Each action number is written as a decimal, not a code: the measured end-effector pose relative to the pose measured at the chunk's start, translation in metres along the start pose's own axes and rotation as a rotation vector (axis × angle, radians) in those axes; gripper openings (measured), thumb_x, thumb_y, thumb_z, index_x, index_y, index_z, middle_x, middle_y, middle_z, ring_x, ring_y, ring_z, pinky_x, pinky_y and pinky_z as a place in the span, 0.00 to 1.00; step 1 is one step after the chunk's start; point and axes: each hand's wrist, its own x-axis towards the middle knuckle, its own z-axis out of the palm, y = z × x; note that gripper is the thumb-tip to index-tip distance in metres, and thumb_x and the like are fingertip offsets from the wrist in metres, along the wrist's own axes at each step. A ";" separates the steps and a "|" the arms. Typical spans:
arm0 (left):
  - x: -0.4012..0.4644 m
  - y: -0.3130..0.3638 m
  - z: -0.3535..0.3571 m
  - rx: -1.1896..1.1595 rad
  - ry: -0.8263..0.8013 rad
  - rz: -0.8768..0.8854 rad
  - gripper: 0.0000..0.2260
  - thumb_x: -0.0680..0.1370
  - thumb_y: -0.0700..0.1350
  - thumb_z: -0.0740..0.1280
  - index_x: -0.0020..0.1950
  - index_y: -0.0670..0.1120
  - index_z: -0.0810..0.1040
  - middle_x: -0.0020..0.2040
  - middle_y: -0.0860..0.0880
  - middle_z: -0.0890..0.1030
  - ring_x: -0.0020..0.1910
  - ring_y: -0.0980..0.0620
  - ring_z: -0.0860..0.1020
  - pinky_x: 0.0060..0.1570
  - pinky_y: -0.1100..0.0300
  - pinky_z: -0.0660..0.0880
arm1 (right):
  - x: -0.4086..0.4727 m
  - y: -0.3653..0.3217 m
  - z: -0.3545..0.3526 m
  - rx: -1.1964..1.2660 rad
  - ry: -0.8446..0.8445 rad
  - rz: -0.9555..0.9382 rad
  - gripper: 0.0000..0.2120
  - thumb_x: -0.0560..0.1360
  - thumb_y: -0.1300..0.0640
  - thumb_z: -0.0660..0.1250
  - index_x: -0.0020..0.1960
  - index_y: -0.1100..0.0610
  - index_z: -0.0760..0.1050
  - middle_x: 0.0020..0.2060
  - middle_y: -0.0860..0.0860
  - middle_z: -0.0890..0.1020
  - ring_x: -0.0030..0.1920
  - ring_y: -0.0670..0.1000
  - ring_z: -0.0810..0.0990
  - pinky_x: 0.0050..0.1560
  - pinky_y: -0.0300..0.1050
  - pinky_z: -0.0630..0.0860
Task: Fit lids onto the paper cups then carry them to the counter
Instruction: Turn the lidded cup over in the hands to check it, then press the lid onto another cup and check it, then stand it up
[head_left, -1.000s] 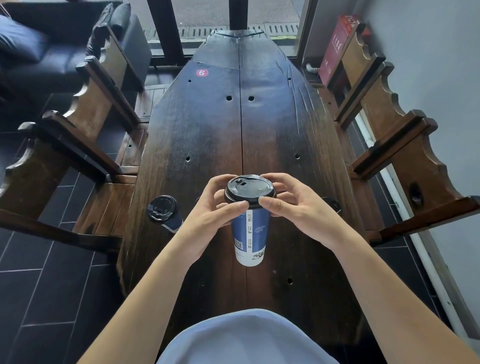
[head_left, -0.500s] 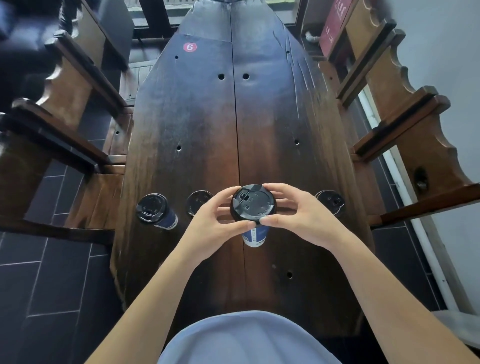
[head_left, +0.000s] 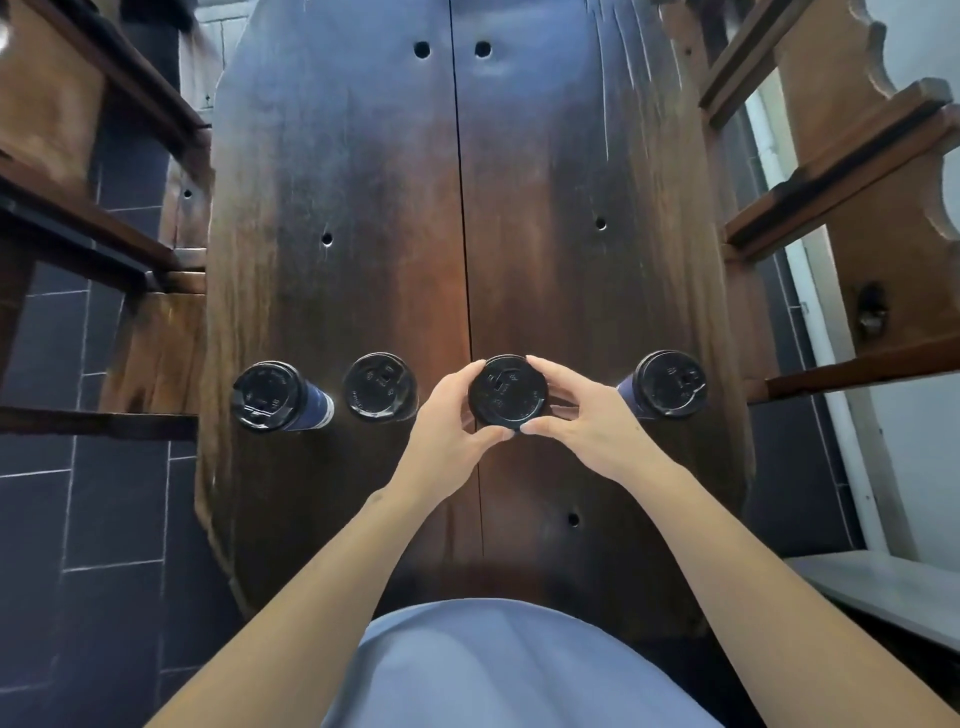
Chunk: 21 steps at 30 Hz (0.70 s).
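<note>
Several blue paper cups with black lids stand in a row across the dark wooden table (head_left: 545, 182). I look almost straight down on the middle cup's black lid (head_left: 507, 392); its body is hidden below. My left hand (head_left: 447, 421) curls its thumb and fingers round the lid's left rim. My right hand (head_left: 576, 410) grips the right rim the same way. A lidded cup (head_left: 667, 384) stands just right of my right hand. Two more lidded cups stand to the left, one close (head_left: 379, 387) and one near the table's left edge (head_left: 270, 397).
Wooden bench frames flank the table on the left (head_left: 78, 218) and right (head_left: 857, 171). Dark floor tiles (head_left: 93, 519) lie at the lower left. A pale ledge (head_left: 893, 587) sits at the lower right. My light blue clothing (head_left: 498, 670) fills the bottom middle.
The view has tipped further down, so I now look onto the lids from above. Both hands have stayed on the middle cup's lid, and all the cups in the row have come into view.
</note>
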 end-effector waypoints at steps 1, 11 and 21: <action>0.003 -0.002 0.002 0.011 -0.003 -0.008 0.34 0.74 0.42 0.80 0.77 0.51 0.70 0.71 0.53 0.77 0.70 0.54 0.76 0.72 0.51 0.74 | 0.003 0.002 0.003 -0.028 0.011 -0.002 0.35 0.75 0.57 0.76 0.77 0.42 0.66 0.67 0.32 0.75 0.65 0.35 0.73 0.64 0.29 0.68; 0.015 -0.018 0.006 0.042 0.045 -0.047 0.33 0.75 0.44 0.79 0.77 0.50 0.70 0.72 0.51 0.75 0.70 0.51 0.76 0.72 0.47 0.75 | 0.033 0.007 0.019 -0.184 -0.010 -0.041 0.37 0.75 0.55 0.77 0.79 0.48 0.64 0.74 0.46 0.74 0.73 0.49 0.72 0.74 0.49 0.71; 0.019 -0.024 0.009 0.030 0.055 -0.116 0.32 0.78 0.43 0.76 0.78 0.52 0.67 0.74 0.51 0.73 0.73 0.52 0.73 0.74 0.48 0.72 | 0.045 0.010 0.028 -0.186 0.012 -0.032 0.36 0.75 0.55 0.76 0.79 0.47 0.64 0.74 0.46 0.74 0.73 0.49 0.73 0.73 0.49 0.71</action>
